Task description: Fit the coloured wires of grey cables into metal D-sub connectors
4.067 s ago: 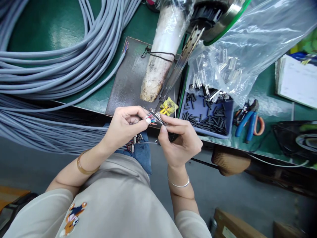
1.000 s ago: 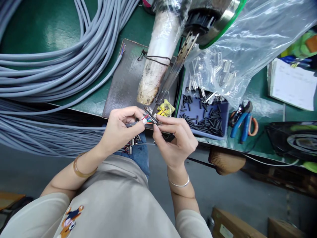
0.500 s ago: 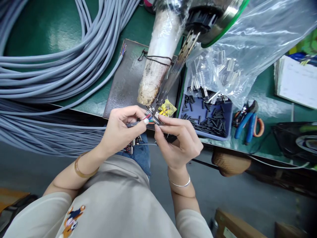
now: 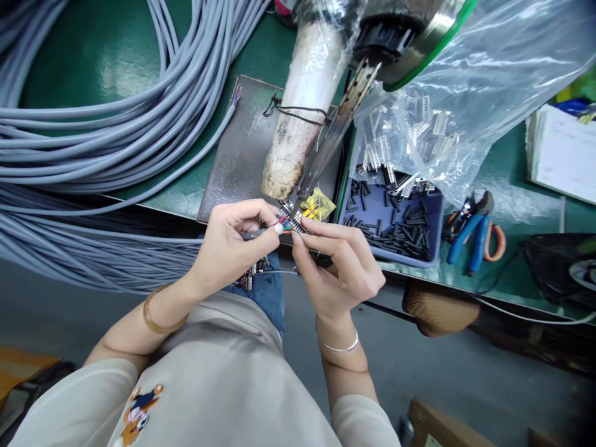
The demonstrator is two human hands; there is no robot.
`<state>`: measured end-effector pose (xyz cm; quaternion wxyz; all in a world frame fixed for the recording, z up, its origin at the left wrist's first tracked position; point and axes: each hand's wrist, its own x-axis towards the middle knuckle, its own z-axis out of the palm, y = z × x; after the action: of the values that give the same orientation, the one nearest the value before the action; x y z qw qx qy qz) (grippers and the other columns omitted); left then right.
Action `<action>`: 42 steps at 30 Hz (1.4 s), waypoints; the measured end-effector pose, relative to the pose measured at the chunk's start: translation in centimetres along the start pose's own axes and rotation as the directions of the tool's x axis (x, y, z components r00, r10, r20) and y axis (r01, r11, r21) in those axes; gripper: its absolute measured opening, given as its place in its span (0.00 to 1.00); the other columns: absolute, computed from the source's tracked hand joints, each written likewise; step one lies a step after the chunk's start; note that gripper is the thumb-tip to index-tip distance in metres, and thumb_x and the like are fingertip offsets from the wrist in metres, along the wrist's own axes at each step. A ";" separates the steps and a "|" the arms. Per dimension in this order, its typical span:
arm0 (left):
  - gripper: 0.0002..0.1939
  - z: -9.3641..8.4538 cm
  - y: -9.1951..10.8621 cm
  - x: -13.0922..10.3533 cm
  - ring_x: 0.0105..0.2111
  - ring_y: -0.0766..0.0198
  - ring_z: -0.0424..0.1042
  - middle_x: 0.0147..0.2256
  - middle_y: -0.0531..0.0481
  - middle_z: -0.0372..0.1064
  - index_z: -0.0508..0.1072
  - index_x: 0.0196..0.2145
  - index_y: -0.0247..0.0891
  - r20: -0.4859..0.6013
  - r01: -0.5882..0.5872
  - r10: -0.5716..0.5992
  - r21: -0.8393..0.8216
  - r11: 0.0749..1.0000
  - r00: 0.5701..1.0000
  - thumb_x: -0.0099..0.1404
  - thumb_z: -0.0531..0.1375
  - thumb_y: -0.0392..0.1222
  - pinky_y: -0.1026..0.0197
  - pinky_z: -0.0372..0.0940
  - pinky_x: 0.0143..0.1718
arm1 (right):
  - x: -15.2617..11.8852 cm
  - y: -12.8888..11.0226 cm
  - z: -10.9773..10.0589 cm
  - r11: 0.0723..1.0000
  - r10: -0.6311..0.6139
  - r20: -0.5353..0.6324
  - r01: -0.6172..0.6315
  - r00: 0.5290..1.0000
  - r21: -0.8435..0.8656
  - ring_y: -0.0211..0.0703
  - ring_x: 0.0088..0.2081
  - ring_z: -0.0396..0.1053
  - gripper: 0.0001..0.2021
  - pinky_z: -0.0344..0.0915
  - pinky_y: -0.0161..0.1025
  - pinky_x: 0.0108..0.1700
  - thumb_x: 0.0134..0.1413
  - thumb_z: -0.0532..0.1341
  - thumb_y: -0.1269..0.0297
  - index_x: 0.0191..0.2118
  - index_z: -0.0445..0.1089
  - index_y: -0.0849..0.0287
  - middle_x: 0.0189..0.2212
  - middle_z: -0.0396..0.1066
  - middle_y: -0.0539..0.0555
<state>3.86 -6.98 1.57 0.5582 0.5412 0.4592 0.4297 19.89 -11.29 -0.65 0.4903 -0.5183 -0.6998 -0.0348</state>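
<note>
My left hand pinches the end of a grey cable, whose coloured wires fan out at its fingertips. My right hand grips a small connector right against those wire ends, at the front edge of the green bench. A metal strip from a reel slopes down to the connector. A yellow piece lies just behind my fingers. More small connectors rest on my lap.
Thick coils of grey cable fill the left of the bench. A dark mat holds a wrapped post. A blue tray of black parts, a clear bag, blue-handled pliers and a white box stand to the right.
Both hands stay joined at the connector. They and the wire ends shift only slightly between frames, and the view drifts a little.
</note>
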 end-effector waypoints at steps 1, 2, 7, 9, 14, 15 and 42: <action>0.06 0.0 0.0 0.0 0.26 0.69 0.68 0.29 0.48 0.76 0.73 0.23 0.35 0.004 -0.003 0.003 -0.006 1.000 1.000 0.55 0.65 0.35 0.69 0.61 0.24 | 0.0 -0.1 0.0 1.000 0.000 -0.001 0.000 1.000 -0.003 0.40 0.36 0.80 0.10 0.78 0.38 0.37 0.54 0.71 0.74 0.38 0.73 0.53 0.39 0.82 0.49; 0.06 0.0 0.1 0.0 0.26 0.69 0.68 0.29 0.48 0.76 0.73 0.23 0.34 0.011 -0.002 0.002 -0.016 1.000 1.000 0.55 0.65 0.34 0.69 0.61 0.25 | 0.0 -0.1 -0.1 1.000 0.000 -0.004 0.000 1.000 -0.004 0.40 0.36 0.80 0.10 0.77 0.38 0.37 0.54 0.71 0.74 0.38 0.73 0.53 0.38 0.82 0.49; 0.06 0.0 -0.1 0.3 0.26 0.70 0.68 0.29 0.48 0.76 0.73 0.22 0.34 0.037 0.053 -0.051 -0.062 0.997 0.998 0.54 0.65 0.34 0.69 0.61 0.25 | -0.1 -0.1 0.1 1.000 0.001 0.005 -0.001 1.000 0.007 0.39 0.35 0.80 0.11 0.76 0.37 0.37 0.54 0.70 0.76 0.35 0.70 0.54 0.37 0.82 0.50; 0.06 0.1 -0.1 0.4 0.25 0.70 0.67 0.29 0.49 0.75 0.72 0.22 0.34 0.030 0.061 -0.059 -0.065 0.996 0.998 0.54 0.65 0.34 0.68 0.60 0.25 | 0.0 0.0 0.1 1.000 0.000 0.017 0.000 1.000 0.003 0.39 0.36 0.80 0.10 0.76 0.36 0.37 0.55 0.69 0.76 0.35 0.70 0.55 0.37 0.82 0.50; 0.06 0.0 0.1 0.3 0.25 0.70 0.67 0.28 0.49 0.75 0.73 0.22 0.34 0.006 0.028 -0.028 -0.029 0.999 1.000 0.55 0.65 0.34 0.68 0.60 0.25 | 0.4 -0.2 0.2 1.000 0.002 0.007 -0.002 1.000 -0.015 0.39 0.35 0.79 0.10 0.77 0.37 0.37 0.55 0.71 0.74 0.36 0.72 0.53 0.37 0.81 0.48; 0.05 0.0 0.1 0.3 0.25 0.70 0.67 0.28 0.49 0.75 0.73 0.23 0.34 0.004 0.022 -0.022 -0.026 0.999 1.000 0.55 0.65 0.34 0.68 0.60 0.25 | 0.5 -0.3 0.1 1.000 0.004 0.008 -0.004 1.000 -0.016 0.39 0.35 0.79 0.10 0.77 0.37 0.37 0.54 0.71 0.74 0.36 0.72 0.53 0.37 0.81 0.48; 0.12 -1.3 -1.1 -1.0 0.13 0.75 0.52 0.14 0.60 0.60 0.72 0.26 0.37 0.239 0.307 -0.259 -0.196 0.931 0.936 0.54 0.72 0.41 0.68 0.47 0.14 | -2.3 -0.6 -1.3 0.991 0.106 -0.094 -0.097 0.990 0.089 0.45 0.35 0.83 0.12 0.81 0.41 0.36 0.57 0.67 0.77 0.44 0.75 0.54 0.37 0.83 0.51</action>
<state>2.31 -7.74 0.52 0.7188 0.4426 0.4184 0.3352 20.28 -13.89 -1.33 0.5467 -0.5298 -0.6484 -0.0056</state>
